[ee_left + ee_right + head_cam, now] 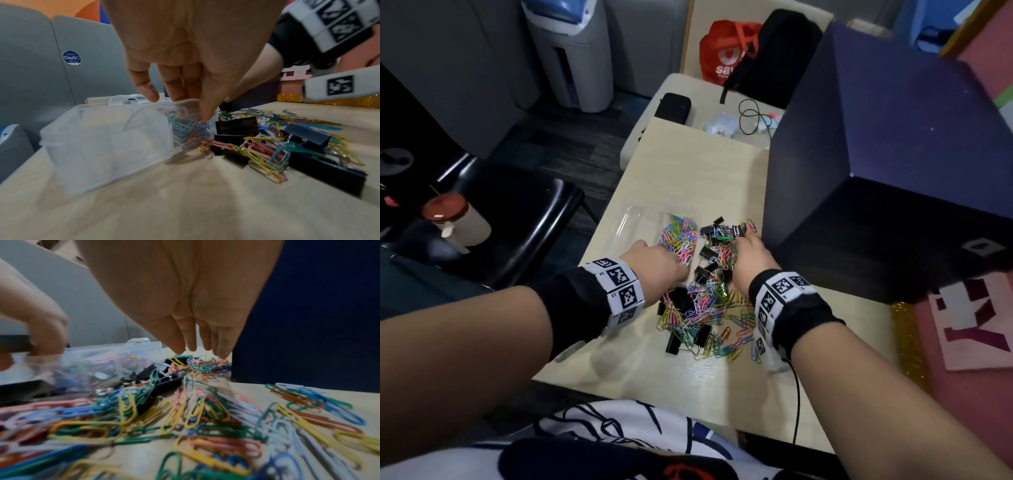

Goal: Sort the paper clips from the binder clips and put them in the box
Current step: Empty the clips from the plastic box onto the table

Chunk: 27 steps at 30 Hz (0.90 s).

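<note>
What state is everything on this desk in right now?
clear box: open, partly filled with paper clips
mixed pile: unsorted, paper clips and black binder clips tangled
left hand: fingers down at the box's edge
right hand: open, fingertips on the pile

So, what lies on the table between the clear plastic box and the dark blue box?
In the head view, the mixed pile of coloured paper clips and black binder clips fills the stretch between the clear box and the dark blue box; both hands reach there.
</note>
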Each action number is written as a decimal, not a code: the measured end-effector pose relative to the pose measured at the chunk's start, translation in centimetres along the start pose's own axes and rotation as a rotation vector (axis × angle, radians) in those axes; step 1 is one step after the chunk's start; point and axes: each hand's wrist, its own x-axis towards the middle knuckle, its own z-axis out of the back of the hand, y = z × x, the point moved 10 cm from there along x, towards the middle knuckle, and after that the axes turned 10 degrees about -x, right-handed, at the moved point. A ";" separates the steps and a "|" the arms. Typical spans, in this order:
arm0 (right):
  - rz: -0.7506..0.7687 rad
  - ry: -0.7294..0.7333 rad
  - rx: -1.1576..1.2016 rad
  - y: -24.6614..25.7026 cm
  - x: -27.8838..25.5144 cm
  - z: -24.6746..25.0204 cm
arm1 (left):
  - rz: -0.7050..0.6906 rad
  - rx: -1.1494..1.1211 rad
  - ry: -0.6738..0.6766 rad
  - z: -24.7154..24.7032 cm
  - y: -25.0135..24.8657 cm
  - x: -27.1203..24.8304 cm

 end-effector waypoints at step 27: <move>0.024 0.045 -0.075 -4.4 -6.0 -5.0 | -0.158 0.099 0.027 -1.3 -7.6 2.4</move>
